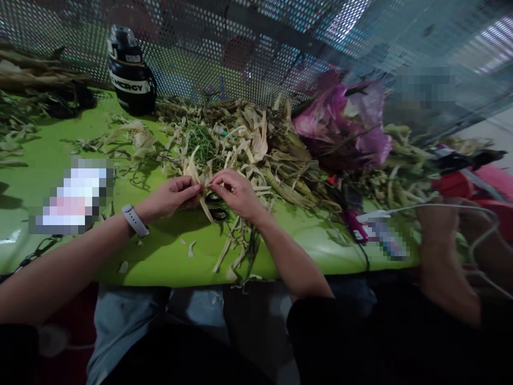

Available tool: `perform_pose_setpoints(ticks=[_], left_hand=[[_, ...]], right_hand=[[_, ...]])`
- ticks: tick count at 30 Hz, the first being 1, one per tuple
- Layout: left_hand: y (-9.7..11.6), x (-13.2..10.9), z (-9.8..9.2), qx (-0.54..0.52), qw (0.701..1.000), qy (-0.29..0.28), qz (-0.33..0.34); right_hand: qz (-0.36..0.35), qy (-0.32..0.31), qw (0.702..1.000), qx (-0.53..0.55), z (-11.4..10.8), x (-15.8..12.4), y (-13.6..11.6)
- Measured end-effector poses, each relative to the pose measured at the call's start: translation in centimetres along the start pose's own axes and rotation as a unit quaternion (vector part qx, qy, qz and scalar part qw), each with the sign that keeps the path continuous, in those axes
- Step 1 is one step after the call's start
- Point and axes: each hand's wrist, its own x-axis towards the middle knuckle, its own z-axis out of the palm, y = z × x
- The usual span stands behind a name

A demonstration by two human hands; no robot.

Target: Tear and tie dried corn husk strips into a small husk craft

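Observation:
My left hand (174, 193) is closed, thumb against fingers, on a pale dried husk (191, 171) that looks like corn husk. Its upper tip points up and a narrow strip hangs below the fingers. Close beside it, my right hand (238, 197) pinches the same husk at its right side; the exact bit between thumb and finger is too small to make out. Black scissors handles (219, 214) show on the green table (168, 256) just under my hands. Behind them lies a heap of dried husks (256, 141) with a bundle of thin green strands (199, 140).
A black bottle (130, 80) stands at the back left by a perforated metal screen (192, 53). A blurred-out phone-like object (76, 198) lies left. Right are a pink plastic bag (340, 120), a white cable (436, 205) and another person's arm (438, 251). Loose strips hang over the front edge.

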Motion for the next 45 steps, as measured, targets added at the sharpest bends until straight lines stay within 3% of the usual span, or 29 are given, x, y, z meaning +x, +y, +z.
perform_pose_setpoints(ticks=[4,11,17,22,27,29,32,36,45], left_hand=[[0.1,0.0,-0.3,0.038,0.999,0.000,0.012],[0.2,0.0,-0.5,-0.025,0.999,-0.026,0.005],[1.1,-0.5,0.3,0.060,0.989,-0.130,-0.022],[0.7,-0.6,0.6,0.074,0.985,-0.155,-0.021],[1.1,-0.8,0.7,0.064,0.982,-0.175,-0.017],[1.2,-0.9,0.8,0.039,0.984,-0.175,-0.027],[1.0,-0.8,0.8,-0.028,0.989,-0.138,-0.049],[0.3,-0.4,0.2,-0.067,0.996,-0.028,-0.045],[0.7,0.0,0.1,-0.009,0.996,0.093,0.010]], right_hand=[[-0.015,0.025,0.999,-0.028,0.1,0.1,-0.3],[0.039,0.018,0.999,-0.008,-0.2,0.0,0.6],[0.098,0.014,0.989,0.106,0.3,0.1,-0.1],[0.129,0.009,0.953,0.276,2.0,0.2,-0.7],[0.135,0.067,0.954,0.258,2.8,0.0,-0.9],[0.143,0.060,0.954,0.255,2.6,0.0,-0.9],[0.178,0.009,0.942,0.285,1.8,0.0,-1.0],[0.194,-0.037,0.947,0.252,0.4,0.1,-1.4],[0.102,-0.088,0.971,0.198,0.6,0.0,-0.7]])
